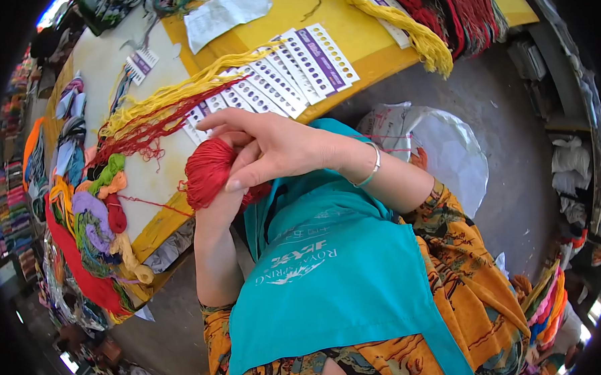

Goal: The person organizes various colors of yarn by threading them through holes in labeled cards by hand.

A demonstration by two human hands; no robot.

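A bundle of red embroidery thread (209, 173) sits around my left hand (219, 206), whose fingers are mostly hidden by the thread and by my other hand. Laid over the bundle is my right hand (272, 147), with its thumb and fingers closed on the red strands. A thin red strand runs from the bundle toward the table on the left. Just beyond my hands, long yellow thread (175, 92) and dark red thread (147, 134) lie across the table beside fanned white-and-purple thread cards (269, 85).
Colourful skeins (94, 223) hang over the left table edge. More yellow (400, 22) and red thread (460, 13) lies at the upper right. A crumpled paper (226, 16) is on the yellow table (340, 102). A big clear plastic bag (446, 154) stands at my right.
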